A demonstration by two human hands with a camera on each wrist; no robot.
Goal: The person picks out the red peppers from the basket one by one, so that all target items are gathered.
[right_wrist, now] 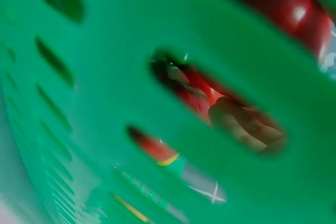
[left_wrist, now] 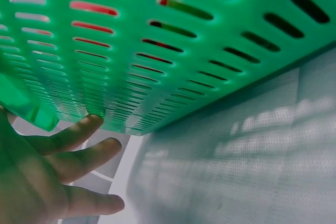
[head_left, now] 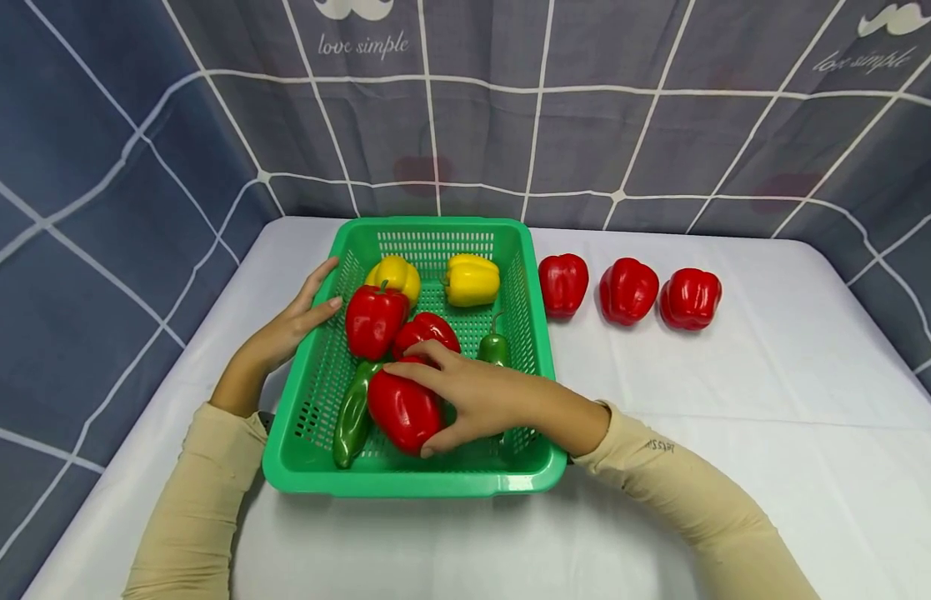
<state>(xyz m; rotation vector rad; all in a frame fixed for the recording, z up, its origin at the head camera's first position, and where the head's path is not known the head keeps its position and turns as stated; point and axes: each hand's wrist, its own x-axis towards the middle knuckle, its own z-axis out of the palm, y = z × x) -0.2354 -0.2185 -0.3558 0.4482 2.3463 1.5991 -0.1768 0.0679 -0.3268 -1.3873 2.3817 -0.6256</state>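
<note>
A green plastic basket (head_left: 412, 483) holds several peppers. Inside it, my right hand (head_left: 476, 392) grips a red bell pepper (head_left: 401, 408) at the front, thumb on the near side and fingers over the top. My left hand (head_left: 285, 333) touches the basket's left rim, its fingers straight and spread along the outer wall in the left wrist view. Beside the gripped pepper lies a long green pepper (head_left: 352, 421). Behind it are two more red bell peppers, one upright (head_left: 375, 323) and one partly hidden (head_left: 427, 331). Through a basket slot, the right wrist view shows fingers (right_wrist: 244, 124) against red.
Two yellow bell peppers, one at left (head_left: 396, 273) and one at right (head_left: 473, 281), sit at the basket's back. Another green pepper (head_left: 494, 346) is partly behind my right wrist. Three red bell peppers (head_left: 628, 291) stand in a row on the white tablecloth (head_left: 773, 375), right of the basket.
</note>
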